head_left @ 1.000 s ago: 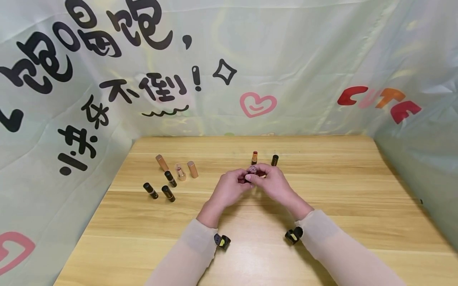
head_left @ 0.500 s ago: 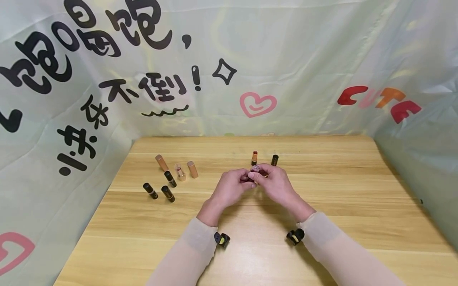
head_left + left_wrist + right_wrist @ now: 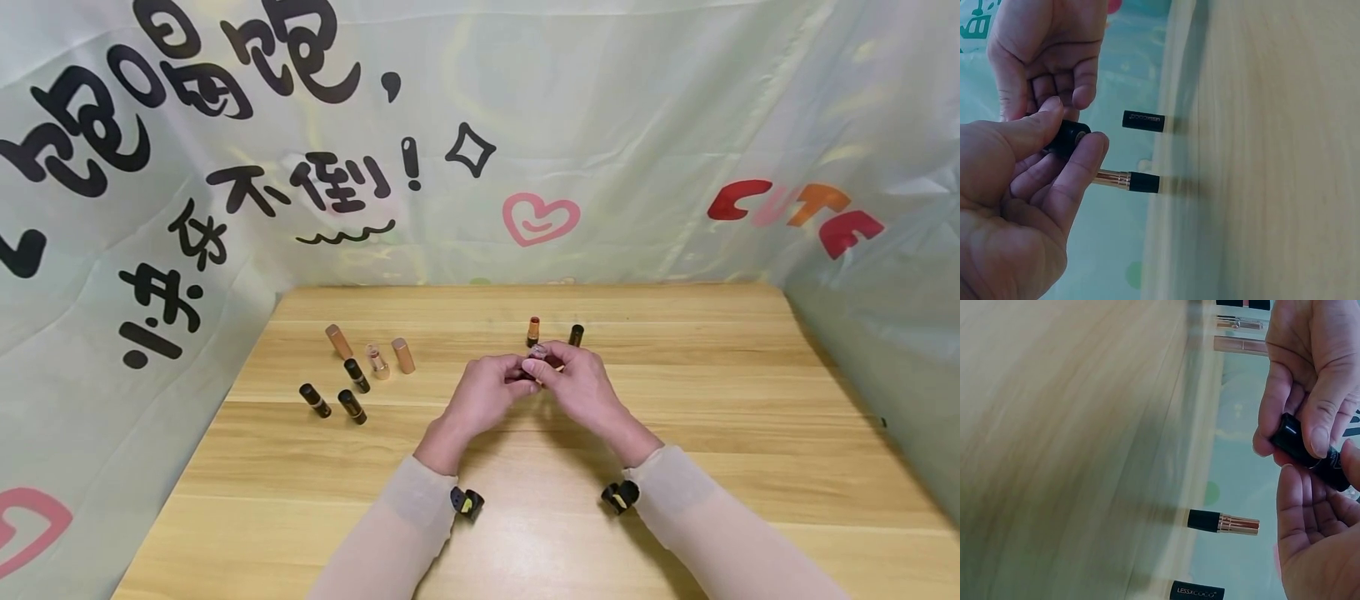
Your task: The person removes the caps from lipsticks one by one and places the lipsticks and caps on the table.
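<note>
In front of the person, both hands meet above the table around a black lipstick tube (image 3: 1297, 436) with a shiny, rounded-edge end. My left hand (image 3: 486, 390) pinches that end between thumb and fingers. My right hand (image 3: 579, 379) grips the other end, where a pale, clear-looking top (image 3: 539, 352) shows between its fingers. The fingers cover much of the tube. Just behind the hands stands an uncapped lipstick (image 3: 533, 330) with a black base, gold sleeve and reddish tip. A black lettered cap (image 3: 1143, 120) stands upright to its right.
To the left on the wooden table (image 3: 247, 475) stand black lipsticks (image 3: 315, 401), rose-gold tubes (image 3: 403, 356) and a clear-capped lipstick (image 3: 377, 362). A printed cloth (image 3: 637, 133) hangs along the back and sides.
The pale top of the held tube and the right hand's fingers have shifted slightly right and away. The left hand stays almost in place, and the standing lipsticks have not moved.
</note>
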`<action>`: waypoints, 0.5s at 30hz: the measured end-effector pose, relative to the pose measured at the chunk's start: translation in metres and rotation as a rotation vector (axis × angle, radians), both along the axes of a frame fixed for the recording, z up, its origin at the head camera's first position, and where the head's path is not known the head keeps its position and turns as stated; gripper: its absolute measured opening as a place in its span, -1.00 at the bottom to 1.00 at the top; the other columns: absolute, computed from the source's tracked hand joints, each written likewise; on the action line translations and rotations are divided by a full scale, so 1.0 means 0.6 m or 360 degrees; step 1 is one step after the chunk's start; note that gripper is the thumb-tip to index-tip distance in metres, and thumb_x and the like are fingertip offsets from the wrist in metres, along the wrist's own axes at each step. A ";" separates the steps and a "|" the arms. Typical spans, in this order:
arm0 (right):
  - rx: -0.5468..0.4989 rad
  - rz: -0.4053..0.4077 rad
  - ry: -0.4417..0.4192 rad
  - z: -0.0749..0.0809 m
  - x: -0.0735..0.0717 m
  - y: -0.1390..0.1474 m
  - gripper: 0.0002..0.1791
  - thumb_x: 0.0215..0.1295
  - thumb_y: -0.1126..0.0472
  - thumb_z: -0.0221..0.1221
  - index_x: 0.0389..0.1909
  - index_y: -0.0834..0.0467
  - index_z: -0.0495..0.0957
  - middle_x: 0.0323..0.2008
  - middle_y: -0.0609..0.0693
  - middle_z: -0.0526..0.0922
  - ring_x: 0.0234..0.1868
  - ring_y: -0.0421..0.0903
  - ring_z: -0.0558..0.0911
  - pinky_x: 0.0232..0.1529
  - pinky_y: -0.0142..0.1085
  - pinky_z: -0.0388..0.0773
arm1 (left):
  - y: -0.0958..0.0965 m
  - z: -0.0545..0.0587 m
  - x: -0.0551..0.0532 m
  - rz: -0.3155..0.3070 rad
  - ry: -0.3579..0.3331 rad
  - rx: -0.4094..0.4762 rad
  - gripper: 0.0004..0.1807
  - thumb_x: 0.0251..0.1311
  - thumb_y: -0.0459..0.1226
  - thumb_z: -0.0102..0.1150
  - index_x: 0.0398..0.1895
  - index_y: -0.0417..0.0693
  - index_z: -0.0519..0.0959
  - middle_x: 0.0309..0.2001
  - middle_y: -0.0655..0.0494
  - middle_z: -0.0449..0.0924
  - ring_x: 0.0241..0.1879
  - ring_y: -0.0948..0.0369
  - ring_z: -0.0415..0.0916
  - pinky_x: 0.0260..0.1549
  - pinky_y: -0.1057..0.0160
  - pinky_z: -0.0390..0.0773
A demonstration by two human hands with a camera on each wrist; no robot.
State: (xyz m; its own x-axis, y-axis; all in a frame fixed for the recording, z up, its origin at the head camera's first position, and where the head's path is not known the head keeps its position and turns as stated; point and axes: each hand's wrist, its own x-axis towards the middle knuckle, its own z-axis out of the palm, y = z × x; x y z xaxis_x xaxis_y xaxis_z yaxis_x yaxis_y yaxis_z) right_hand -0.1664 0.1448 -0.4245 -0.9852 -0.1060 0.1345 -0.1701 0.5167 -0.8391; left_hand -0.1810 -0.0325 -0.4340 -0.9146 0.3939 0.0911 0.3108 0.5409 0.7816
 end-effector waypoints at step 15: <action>0.0145 -0.0044 0.0077 0.012 0.005 0.002 -0.71 0.52 -0.02 0.27 -0.05 0.12 0.73 -0.13 0.04 0.82 -0.23 -0.07 0.71 -0.21 -0.18 0.62 | 0.002 0.001 -0.001 -0.0043 -0.0049 0.0041 -0.76 0.33 -0.19 0.44 0.03 0.09 0.76 -0.08 0.21 0.83 -0.05 0.29 0.75 -0.02 0.27 0.70</action>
State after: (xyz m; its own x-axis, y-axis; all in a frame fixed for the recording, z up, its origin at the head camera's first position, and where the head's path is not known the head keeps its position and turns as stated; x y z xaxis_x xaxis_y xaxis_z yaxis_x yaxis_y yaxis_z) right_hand -0.1636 0.1460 -0.4172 -0.9805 -0.0927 0.1730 -0.1939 0.5957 -0.7795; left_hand -0.1816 -0.0313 -0.4334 -0.9063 0.4162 0.0736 0.3005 0.5120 0.8047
